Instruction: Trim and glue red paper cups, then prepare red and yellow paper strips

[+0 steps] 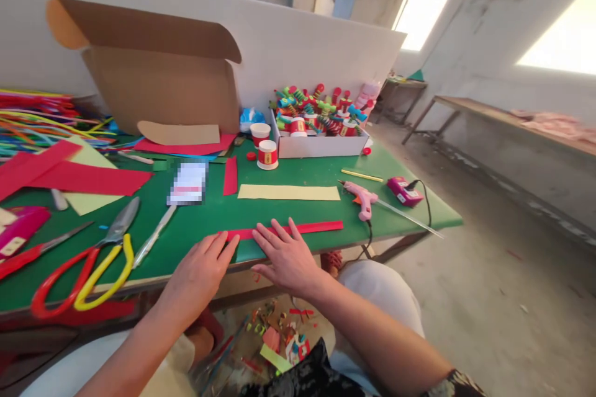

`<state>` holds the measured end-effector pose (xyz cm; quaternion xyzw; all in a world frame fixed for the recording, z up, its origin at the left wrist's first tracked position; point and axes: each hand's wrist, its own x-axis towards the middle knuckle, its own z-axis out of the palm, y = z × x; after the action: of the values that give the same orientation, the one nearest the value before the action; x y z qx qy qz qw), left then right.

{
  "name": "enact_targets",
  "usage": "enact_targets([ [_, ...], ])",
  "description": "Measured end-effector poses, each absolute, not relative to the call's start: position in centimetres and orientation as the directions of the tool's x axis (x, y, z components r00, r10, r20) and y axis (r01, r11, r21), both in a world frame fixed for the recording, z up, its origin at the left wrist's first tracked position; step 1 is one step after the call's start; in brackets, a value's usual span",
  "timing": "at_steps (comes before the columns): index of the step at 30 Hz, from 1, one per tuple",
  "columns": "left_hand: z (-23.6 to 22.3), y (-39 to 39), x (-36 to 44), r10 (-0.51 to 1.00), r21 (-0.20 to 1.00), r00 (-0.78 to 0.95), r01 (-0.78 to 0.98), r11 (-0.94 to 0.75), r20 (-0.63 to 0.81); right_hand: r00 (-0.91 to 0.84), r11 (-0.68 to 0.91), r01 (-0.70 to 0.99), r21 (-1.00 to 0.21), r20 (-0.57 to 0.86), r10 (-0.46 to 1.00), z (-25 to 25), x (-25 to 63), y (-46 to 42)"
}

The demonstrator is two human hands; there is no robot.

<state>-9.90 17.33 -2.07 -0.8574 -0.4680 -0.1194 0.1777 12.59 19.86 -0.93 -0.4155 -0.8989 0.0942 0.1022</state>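
A narrow red paper strip (321,226) lies lengthwise near the table's front edge. My left hand (201,270) is at its left end, thumb and fingers bent and closed on the paper; the fingertips partly cover that end. Flat across the strip's middle rests my right hand (287,257), its fingers spread and pressing down. Just behind is a wider pale yellow paper strip (288,192), roughly parallel to the red one. A short red paper piece (230,176) lies to the left of the yellow strip.
On the right are a pink glue gun (362,198), its cord and a purple power block (405,191). Large scissors (109,254) lie left. Two paper cups (267,155) stand near a white box (321,147) of colourful crafts. An open cardboard box (162,84) stands behind.
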Motion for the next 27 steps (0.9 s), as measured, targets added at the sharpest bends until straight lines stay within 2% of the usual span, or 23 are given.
enact_targets([
  [3, -2.7, 16.3, -9.6, 0.744, -0.268, 0.529, 0.849, -0.456, 0.408, -0.587, 0.582, 0.780, -0.232, 0.054, 0.808, -0.6, 14.4, 19.3],
  [8, -2.4, 15.9, -9.0, 0.791, -0.297, 0.482, 0.872, -0.390, 0.377, -0.479, 0.471, 0.862, -0.188, 0.004, 0.878, 0.0, 18.5, 18.8],
  [12, -1.9, 16.0, -9.0, 0.810, -0.270, 0.466, 0.881, -0.388, 0.356, -0.344, 0.340, 0.929, -0.145, -0.004, 0.939, 0.0, 21.3, 18.2],
  [16, -2.0, 16.1, -8.9, 0.835, -0.192, 0.430, 0.903, -0.386, 0.344, -0.217, 0.225, 0.966, -0.130, 0.076, 0.973, 0.7, 21.6, 18.4],
  [17, -2.1, 16.0, -8.7, 0.845, -0.166, 0.410, 0.912, -0.375, 0.343, -0.241, 0.254, 0.957, -0.140, 0.101, 0.965, 1.0, 21.0, 18.6],
  [19, -2.1, 15.9, -8.0, 0.869, -0.114, 0.363, 0.931, -0.346, 0.336, -0.419, 0.434, 0.883, -0.178, 0.121, 0.900, 1.7, 19.1, 19.3],
  [22, -1.4, 16.1, -7.8, 0.882, -0.023, 0.347, 0.933, -0.359, 0.317, -0.714, 0.706, 0.658, -0.262, 0.080, 0.695, 2.2, 15.7, 20.5],
  [25, 0.0, 16.5, -11.5, 0.880, 0.137, 0.311, 0.915, -0.379, 0.360, -0.766, 0.736, 0.607, -0.300, 0.028, 0.643, 1.7, 13.5, 21.6],
  [27, 1.3, 16.1, -16.4, 0.886, 0.201, 0.087, 0.959, -0.198, 0.455, -0.764, 0.736, 0.610, -0.292, 0.028, 0.644, 1.0, 13.0, 22.2],
])
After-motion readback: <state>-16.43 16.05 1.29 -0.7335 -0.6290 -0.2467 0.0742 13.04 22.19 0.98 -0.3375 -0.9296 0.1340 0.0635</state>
